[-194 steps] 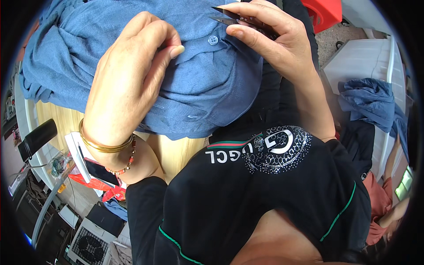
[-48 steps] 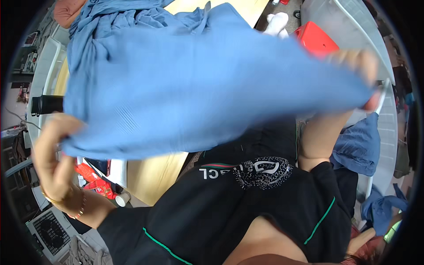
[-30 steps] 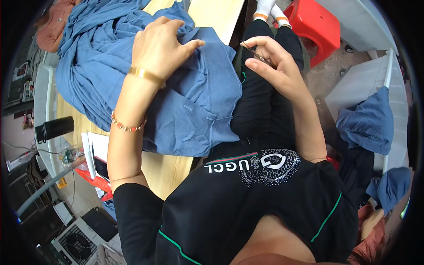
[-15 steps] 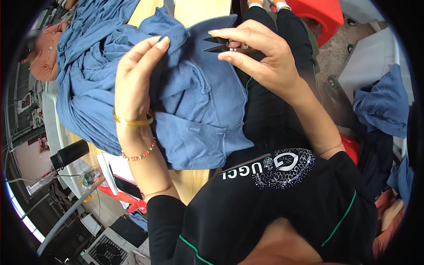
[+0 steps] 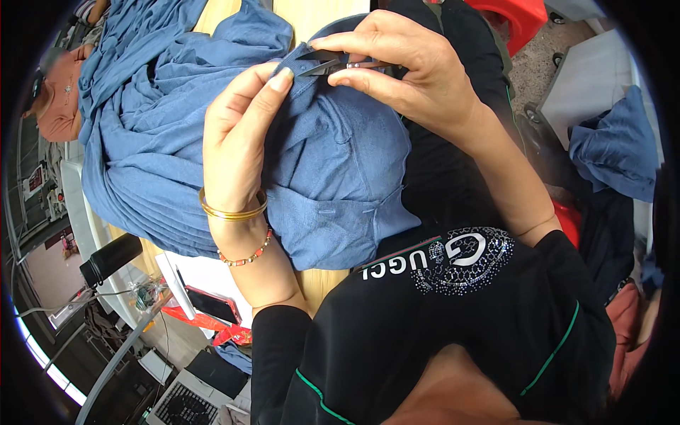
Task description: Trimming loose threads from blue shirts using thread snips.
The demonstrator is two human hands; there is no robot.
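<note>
Left hand (image 5: 237, 134) is pinching a fold of the blue shirt (image 5: 326, 170), which is draped over the wooden surface (image 5: 312, 14) and lap. Right hand (image 5: 411, 67) grips small thread snips (image 5: 333, 64), blades touching that pinched fold.

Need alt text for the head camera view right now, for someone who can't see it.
The person's right hand holds small thread snips against a fold of a blue shirt that the left hand pinches. The shirt spills from a heap of blue cloth on a wooden table onto the person's lap.
</note>
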